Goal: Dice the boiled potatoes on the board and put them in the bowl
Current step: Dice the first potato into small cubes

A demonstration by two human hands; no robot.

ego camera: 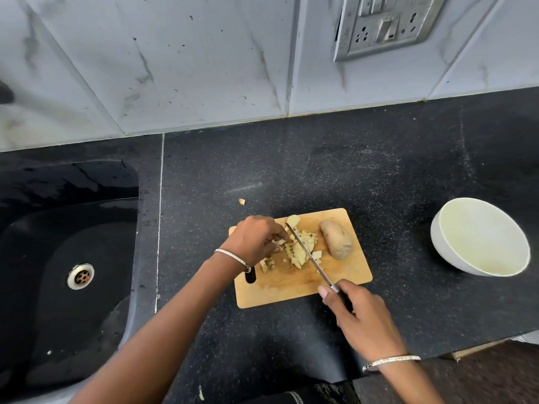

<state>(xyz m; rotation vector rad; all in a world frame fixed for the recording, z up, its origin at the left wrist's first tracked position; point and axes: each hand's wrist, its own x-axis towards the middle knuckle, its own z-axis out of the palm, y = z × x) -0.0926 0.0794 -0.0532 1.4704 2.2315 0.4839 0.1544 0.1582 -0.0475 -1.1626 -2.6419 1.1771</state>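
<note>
A wooden cutting board (344, 282) lies on the black counter. On it sits a pile of diced potato pieces (300, 252) and, to their right, one whole unpeeled potato (337, 239). My right hand (358, 312) grips the dark handle of a knife (309, 255), whose blade lies slanted across the pile. My left hand (255, 239) rests at the pile's left side, fingers curled onto the pieces next to the blade. A white bowl (446, 243) stands to the right of the board, and nothing shows inside it.
A black sink (58, 243) with a metal drain (81, 276) fills the left side. One stray potato bit (242, 201) lies on the counter behind the board. A tiled wall with a socket plate (385, 24) rises behind. The counter's front edge runs at lower right.
</note>
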